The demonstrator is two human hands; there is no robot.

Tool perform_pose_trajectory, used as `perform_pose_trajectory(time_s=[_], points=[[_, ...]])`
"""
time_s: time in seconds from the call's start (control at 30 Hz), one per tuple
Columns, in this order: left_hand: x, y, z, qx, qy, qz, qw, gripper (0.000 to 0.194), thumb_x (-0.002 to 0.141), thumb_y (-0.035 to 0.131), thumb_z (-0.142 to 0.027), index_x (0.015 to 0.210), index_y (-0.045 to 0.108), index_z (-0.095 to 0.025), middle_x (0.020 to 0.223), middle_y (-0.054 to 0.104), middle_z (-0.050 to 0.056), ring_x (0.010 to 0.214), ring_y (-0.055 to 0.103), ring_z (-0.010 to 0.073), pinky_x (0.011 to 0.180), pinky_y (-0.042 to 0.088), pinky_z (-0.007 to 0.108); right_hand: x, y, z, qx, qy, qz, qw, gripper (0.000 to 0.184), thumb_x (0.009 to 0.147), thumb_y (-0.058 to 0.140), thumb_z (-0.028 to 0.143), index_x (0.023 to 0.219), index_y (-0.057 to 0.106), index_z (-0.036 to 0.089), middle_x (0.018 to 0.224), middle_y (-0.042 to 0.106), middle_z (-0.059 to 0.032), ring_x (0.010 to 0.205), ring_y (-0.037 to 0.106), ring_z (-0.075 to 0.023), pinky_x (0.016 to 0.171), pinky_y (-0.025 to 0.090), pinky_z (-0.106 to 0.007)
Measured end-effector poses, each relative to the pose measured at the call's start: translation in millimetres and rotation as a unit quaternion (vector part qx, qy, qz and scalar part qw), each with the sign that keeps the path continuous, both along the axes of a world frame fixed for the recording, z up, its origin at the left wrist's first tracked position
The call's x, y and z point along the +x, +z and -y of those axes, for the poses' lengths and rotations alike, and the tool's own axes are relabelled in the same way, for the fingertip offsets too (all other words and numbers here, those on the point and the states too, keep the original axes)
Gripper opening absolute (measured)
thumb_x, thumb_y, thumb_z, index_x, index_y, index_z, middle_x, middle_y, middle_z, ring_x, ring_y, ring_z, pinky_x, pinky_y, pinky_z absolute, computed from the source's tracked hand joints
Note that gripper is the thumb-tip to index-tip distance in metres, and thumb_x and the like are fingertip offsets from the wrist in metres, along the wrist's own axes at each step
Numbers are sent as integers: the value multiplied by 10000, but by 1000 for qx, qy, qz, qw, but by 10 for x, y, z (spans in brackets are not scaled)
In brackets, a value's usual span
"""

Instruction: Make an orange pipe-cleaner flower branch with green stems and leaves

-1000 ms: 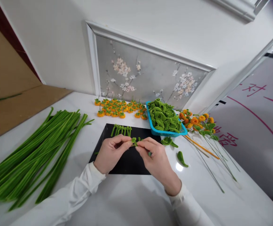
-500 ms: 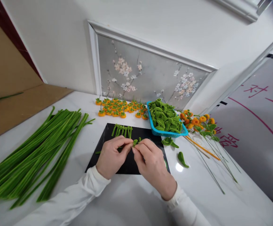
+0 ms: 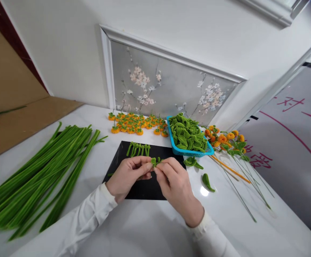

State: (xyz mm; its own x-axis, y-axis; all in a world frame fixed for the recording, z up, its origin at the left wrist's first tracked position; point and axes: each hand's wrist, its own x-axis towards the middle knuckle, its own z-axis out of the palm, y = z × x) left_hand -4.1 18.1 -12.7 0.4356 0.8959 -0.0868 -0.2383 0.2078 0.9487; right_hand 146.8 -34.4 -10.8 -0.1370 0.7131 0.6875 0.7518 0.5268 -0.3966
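Note:
Between the fingertips of both hands is a small looped piece of green pipe cleaner (image 3: 154,161). My left hand (image 3: 130,175) pinches its left side, thumb and forefinger together. My right hand (image 3: 175,187) pinches the right side, and its fingers hide part of the piece. Both hands hover over a black mat (image 3: 144,191). Along the mat's far edge lies a row of several short green pipe cleaner pieces with looped tops (image 3: 139,149). A short green bit (image 3: 110,175) shows at the mat's left edge.
Long green pipe cleaners (image 3: 45,171) cover the left of the white table. Small orange flowers with green tops (image 3: 131,123) stand at the back. A blue basket (image 3: 173,142) holds green leaves; loose leaves (image 3: 206,182) lie nearby. Finished orange flowers with stems (image 3: 225,137) lie at right.
My left hand has turned slightly and shifted a little left, its fingers still pinching the green piece. The right hand has moved slightly, keeping its pinch. Other things look the same.

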Motion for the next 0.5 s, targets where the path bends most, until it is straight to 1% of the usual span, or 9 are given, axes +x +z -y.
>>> perform_pose_trajectory(time_s=[0.1,0.17,0.3,0.37,0.43,0.47,0.5], points=[[-24,41,-2,8,-25,10,1000,309,653,773,-263,946,717,-183,681,664,-20,616,604,93,638,518,231,55,-4,-12,-4,-9,-35,999,183,912,443,190,837,609,180,813,576,-58,746,551,-156,674,476,-292],[-29,53,-5,30,-31,6,999,336,652,772,-251,975,714,-177,655,665,-17,603,605,98,617,514,234,74,12,-7,-29,4,-49,998,183,906,447,186,819,607,179,799,572,-52,717,547,-147,652,468,-280],[-30,24,-20,67,-12,-19,998,237,669,753,-244,893,728,-172,635,679,-15,568,602,98,600,520,244,101,77,18,-89,42,-67,993,158,883,498,219,782,613,180,760,573,-35,667,540,-132,602,456,-257],[-29,7,-23,79,-2,-39,996,209,674,746,-243,870,730,-170,650,695,-8,579,617,110,614,534,258,128,99,17,-104,43,-101,988,134,868,532,249,798,620,178,761,574,-32,657,540,-129,581,459,-248],[-26,7,-15,92,-2,-62,994,199,683,734,-242,867,732,-168,664,707,0,598,631,124,625,543,269,160,101,-1,-107,36,-151,982,101,848,569,258,857,635,182,798,578,-32,660,544,-126,565,465,-239],[-23,15,-8,101,-4,-72,992,193,689,725,-241,868,733,-167,664,709,1,601,634,128,626,545,270,175,93,-14,-108,37,-174,978,109,834,588,246,910,644,190,832,581,-33,661,548,-121,563,470,-235],[-19,27,1,112,-7,-82,990,184,696,716,-238,865,735,-168,659,709,1,600,634,129,624,545,268,186,82,-28,-111,43,-191,974,156,819,607,227,967,650,203,864,583,-32,663,552,-117,566,477,-232]])
